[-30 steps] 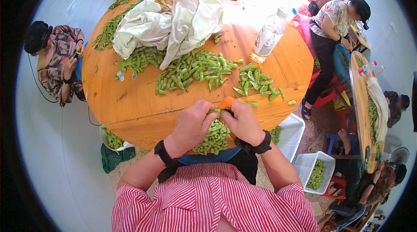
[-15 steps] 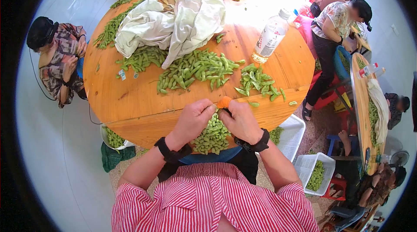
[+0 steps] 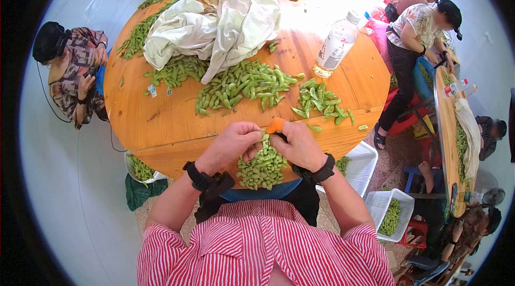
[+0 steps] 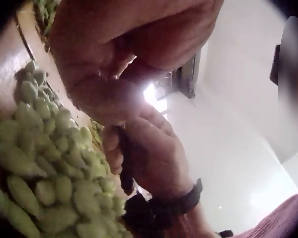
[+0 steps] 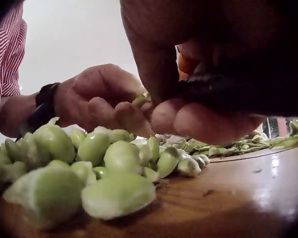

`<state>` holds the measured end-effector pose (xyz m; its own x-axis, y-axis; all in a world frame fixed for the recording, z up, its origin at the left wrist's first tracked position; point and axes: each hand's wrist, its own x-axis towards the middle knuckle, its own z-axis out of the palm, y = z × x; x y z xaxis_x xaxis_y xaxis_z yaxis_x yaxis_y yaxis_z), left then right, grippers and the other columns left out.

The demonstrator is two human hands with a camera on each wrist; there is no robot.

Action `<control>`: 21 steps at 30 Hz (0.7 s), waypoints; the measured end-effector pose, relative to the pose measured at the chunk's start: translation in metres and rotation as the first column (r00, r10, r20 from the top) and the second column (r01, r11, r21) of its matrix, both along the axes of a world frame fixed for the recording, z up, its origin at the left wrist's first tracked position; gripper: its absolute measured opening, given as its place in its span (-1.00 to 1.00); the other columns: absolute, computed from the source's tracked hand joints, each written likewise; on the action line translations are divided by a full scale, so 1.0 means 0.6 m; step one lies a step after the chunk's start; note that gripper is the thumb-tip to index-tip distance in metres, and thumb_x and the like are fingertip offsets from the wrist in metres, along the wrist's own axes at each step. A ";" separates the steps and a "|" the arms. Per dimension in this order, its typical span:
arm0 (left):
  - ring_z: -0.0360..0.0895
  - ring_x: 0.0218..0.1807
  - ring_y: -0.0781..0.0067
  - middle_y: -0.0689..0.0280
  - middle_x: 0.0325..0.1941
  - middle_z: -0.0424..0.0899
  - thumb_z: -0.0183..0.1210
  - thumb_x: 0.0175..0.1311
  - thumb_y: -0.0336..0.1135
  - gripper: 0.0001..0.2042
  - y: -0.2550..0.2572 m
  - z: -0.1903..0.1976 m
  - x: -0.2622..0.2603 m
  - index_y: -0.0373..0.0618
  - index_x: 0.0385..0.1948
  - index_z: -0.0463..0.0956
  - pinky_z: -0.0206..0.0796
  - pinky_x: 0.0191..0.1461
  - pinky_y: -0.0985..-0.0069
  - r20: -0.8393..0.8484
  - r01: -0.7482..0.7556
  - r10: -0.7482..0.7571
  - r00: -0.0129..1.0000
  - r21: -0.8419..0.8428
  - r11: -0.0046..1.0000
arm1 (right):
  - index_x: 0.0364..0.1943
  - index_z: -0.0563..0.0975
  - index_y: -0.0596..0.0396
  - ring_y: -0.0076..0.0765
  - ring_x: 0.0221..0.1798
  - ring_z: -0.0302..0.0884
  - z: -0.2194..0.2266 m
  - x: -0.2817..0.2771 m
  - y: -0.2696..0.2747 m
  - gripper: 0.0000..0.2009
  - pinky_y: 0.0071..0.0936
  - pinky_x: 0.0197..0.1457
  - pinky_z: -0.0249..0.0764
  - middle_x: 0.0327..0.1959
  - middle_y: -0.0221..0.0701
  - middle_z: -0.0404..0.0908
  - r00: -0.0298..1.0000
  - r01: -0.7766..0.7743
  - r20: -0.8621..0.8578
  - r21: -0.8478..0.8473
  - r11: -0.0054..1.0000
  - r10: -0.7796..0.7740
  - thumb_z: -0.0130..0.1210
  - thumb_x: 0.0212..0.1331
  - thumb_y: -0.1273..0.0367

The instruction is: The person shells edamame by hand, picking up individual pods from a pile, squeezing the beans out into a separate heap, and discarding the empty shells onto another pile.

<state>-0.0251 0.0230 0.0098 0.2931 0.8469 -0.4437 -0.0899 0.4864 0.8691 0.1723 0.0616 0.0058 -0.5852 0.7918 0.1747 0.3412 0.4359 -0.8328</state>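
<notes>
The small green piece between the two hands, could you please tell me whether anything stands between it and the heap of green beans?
Only the curled fingers of the left hand appear to: in the right wrist view they show below the small green piece and above the heap of green beans. Nothing else is visible between.
</notes>
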 end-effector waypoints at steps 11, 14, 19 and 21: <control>0.56 -0.44 0.16 0.04 -0.48 0.57 0.10 0.17 -0.42 -0.84 -0.001 -0.020 0.000 -0.32 -0.32 0.55 0.37 -0.32 0.34 -0.620 0.304 0.235 0.748 0.636 0.709 | -0.53 0.46 0.23 0.20 -0.41 0.55 -0.024 -0.007 0.004 -0.77 -0.02 -0.34 0.47 -0.57 -0.01 0.52 0.981 -0.001 0.190 0.198 0.980 -0.038 0.18 0.09 0.34; 0.56 -0.39 -0.01 -0.03 -0.42 0.59 0.08 0.17 -0.43 -0.83 -0.001 -0.024 0.005 -0.33 -0.30 0.54 0.38 -0.27 0.29 -0.610 0.281 0.251 0.752 0.641 0.715 | -0.53 0.46 0.21 0.16 -0.43 0.56 -0.017 -0.010 0.002 -0.77 -0.04 -0.35 0.48 -0.56 -0.05 0.54 0.975 0.007 0.213 0.235 0.972 -0.058 0.17 0.10 0.33; 0.56 -0.26 -0.09 -0.09 -0.34 0.57 0.03 0.20 -0.44 -0.81 -0.001 -0.032 0.007 -0.35 -0.22 0.50 0.39 -0.19 0.23 -0.634 0.322 0.193 0.749 0.603 0.730 | -0.43 0.49 0.16 0.10 -0.41 0.54 -0.013 -0.010 -0.009 -0.86 -0.10 -0.35 0.45 -0.52 -0.11 0.53 0.955 0.006 0.283 0.288 0.957 -0.092 0.17 0.09 0.38; 0.56 -0.22 -0.12 -0.11 -0.32 0.57 0.02 0.20 -0.45 -0.79 -0.002 -0.034 0.007 -0.35 -0.19 0.48 0.39 -0.16 0.20 -0.642 0.352 0.190 0.743 0.616 0.705 | -0.45 0.48 0.15 0.08 -0.42 0.55 -0.010 -0.012 -0.013 -0.85 -0.10 -0.36 0.45 -0.53 -0.13 0.53 0.950 0.022 0.293 0.288 0.957 -0.109 0.17 0.09 0.37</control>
